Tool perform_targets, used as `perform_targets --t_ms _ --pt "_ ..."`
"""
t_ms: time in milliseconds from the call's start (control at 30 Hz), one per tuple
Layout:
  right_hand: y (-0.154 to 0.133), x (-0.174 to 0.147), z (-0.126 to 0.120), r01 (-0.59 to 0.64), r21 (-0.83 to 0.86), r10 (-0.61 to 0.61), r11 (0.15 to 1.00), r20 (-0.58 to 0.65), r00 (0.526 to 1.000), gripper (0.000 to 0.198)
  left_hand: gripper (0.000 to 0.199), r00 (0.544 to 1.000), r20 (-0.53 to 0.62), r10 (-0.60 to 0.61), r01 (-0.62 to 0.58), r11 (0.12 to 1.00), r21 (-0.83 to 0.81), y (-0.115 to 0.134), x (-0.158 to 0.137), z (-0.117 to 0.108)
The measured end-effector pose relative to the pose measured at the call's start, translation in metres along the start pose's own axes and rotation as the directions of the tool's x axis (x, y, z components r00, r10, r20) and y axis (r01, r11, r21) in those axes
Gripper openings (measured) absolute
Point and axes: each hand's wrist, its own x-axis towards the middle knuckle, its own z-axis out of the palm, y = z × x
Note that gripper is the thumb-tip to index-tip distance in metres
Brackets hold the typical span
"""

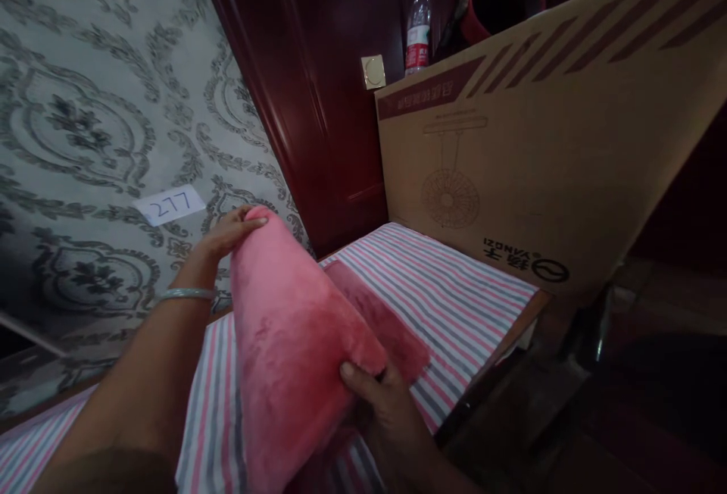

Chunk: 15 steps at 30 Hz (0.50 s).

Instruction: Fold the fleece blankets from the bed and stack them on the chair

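A pink plush cloth [284, 327] hangs raised and slanted between my two hands. My left hand [230, 230] pinches its upper corner, thumb lying over the edge. Lower down, my right hand [383, 399] grips the right-hand corner with the thumb on top; its other fingers are hidden behind the fabric. Beneath lies another darker pink plush piece [391, 320], flat on the striped tablecloth [460, 289]. Whether the two pink pieces are joined, I cannot tell.
A large cardboard box [528, 153] with a fan drawing stands at the back right. Behind it are a plastic bottle [418, 28] and a red round container [471, 17]. A paper marked 277 [170, 204] is on the patterned wall [102, 123] at left.
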Motion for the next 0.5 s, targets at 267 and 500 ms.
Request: perform_targets --t_ms 267,500 --pt "0.005 0.040 -0.115 0.001 -0.140 -0.041 0.990 -0.281 0.959 0.076 0.020 0.935 0.174 -0.308 0.245 0.920 0.307 -0.040 -0.003 0.185" --pt "-0.022 0.027 -0.128 -0.075 -0.306 0.008 0.949 -0.214 0.977 0.079 0.030 0.914 0.267 -0.305 0.247 0.942 0.229 -0.080 0.009 0.185"
